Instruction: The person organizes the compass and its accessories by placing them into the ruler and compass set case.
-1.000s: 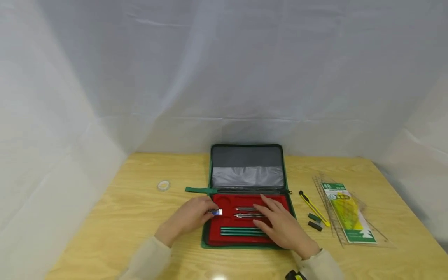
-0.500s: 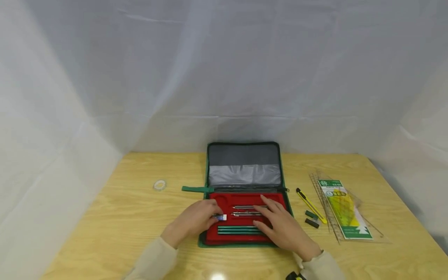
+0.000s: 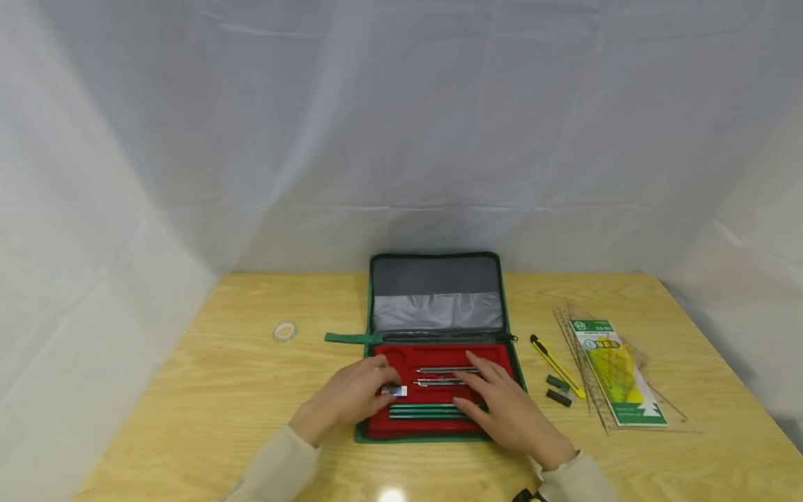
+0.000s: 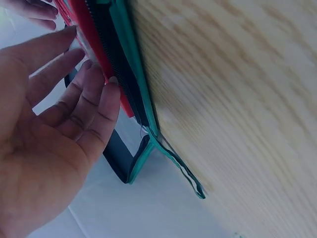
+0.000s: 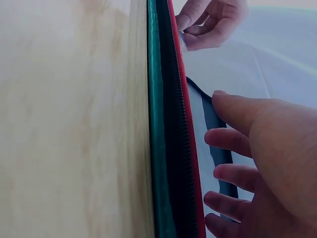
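Note:
A green zip case lies unfolded on the table, its red tray [image 3: 452,427] towards me. My left hand [image 3: 349,390] is at the tray's left side and pinches a small eraser [image 3: 396,391] with a blue and white wrapper, low over the tray. The fingers partly cover it. Over the tray's right side my right hand [image 3: 509,406] rests with its fingers spread. Its fingertips lie at the right ends of metal drawing instruments [image 3: 433,382] and green pencils [image 3: 423,412]. In the right wrist view, the left hand [image 5: 215,22] holds something whitish at the red edge.
Right of the case lie a yellow cutter knife [image 3: 557,366], small dark pieces [image 3: 558,398] and clear set squares under a green and white packet [image 3: 617,376]. A tape roll [image 3: 285,331] lies to the left. The lid [image 3: 436,275] leans up behind the tray.
My left hand has moved slightly right and down with the eraser, further over the tray. The right hand has stayed nearly still. The whole view has shifted a little.

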`<state>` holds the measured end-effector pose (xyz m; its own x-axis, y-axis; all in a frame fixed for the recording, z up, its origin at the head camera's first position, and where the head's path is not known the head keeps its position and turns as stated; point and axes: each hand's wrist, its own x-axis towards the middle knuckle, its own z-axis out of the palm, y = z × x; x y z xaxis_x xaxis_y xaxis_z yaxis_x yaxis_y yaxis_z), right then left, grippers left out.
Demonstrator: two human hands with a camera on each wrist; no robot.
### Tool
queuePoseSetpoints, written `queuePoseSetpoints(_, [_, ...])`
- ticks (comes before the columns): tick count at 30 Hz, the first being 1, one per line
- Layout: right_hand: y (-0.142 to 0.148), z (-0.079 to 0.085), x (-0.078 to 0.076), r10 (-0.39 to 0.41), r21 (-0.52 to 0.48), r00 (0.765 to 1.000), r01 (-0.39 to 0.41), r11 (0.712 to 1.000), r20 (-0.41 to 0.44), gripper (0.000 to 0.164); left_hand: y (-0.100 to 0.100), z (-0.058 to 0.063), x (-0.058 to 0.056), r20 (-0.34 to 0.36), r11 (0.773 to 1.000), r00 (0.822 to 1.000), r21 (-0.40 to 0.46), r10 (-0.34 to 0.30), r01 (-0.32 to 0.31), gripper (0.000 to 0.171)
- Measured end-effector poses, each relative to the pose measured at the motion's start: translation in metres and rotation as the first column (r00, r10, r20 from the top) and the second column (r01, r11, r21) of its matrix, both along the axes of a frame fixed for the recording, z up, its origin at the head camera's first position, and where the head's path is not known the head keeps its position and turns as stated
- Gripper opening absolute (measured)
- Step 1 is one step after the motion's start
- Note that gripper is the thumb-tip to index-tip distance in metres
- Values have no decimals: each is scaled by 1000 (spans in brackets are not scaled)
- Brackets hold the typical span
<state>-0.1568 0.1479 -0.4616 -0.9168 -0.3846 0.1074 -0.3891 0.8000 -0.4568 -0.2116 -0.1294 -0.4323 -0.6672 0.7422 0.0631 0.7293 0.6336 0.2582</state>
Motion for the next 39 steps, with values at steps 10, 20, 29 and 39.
queuePoseSetpoints(10, [-17, 9, -6, 52, 17, 994, -50, 999, -98, 36, -13, -1, 1, -72, 998, 997, 62, 36, -32, 6])
queuePoseSetpoints(20, [-50, 12, -16, 163, 16, 978, -163, 987, -132, 17, -12, -5, 2, -93, 999, 995, 20, 47, -46, 7])
queuePoseSetpoints(29, [-68, 6, -26, 129, 5, 984, -129, 992, -124, 9, -10, -4, 3, -102, 997, 993, 47, 60, -56, 6])
queuePoseSetpoints(39, [-84, 5, -29, -20, -2, 983, 20, 1000, -184, 7, -13, -3, 3, -117, 993, 987, 53, 107, -102, 6])
